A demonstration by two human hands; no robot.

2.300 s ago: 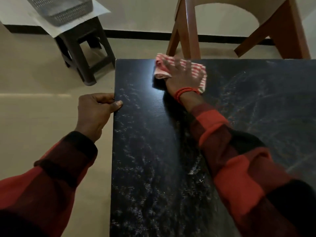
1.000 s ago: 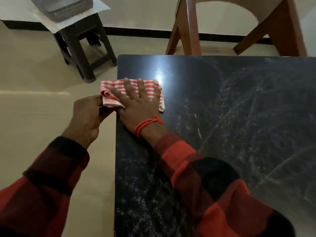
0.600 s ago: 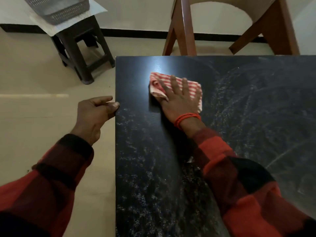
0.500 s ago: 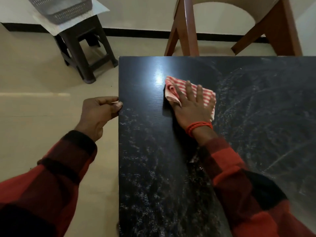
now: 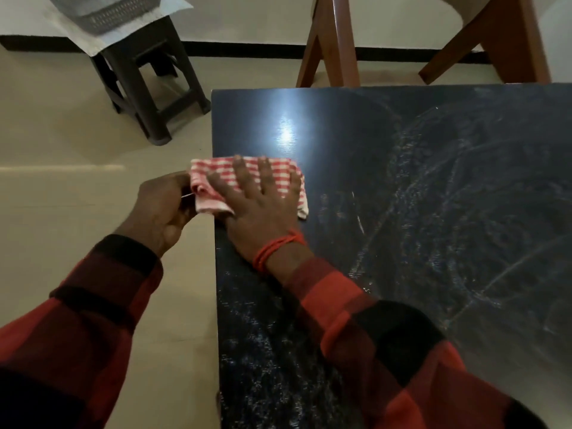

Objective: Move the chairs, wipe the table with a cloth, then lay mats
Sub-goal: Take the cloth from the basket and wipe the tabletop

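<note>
Cloth (image 5: 216,173) overhangs counter (image 5: 402,212) edge; right hand (image 5: 263,209) presses flat, fingers released; left hand (image 5: 162,205) cupped below, grasp unclear; crumbs may miss it

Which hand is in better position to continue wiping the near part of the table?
The right hand: it lies flat on the cloth on the table. The left hand is off the edge.

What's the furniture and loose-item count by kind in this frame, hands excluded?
Table: 1
Wooden chair: 1
Dark stool: 1
Grey basket: 1
Red-and-white checked cloth: 1
Total: 5
The cloth lies at the table's left edge, partly overhanging it.
</note>
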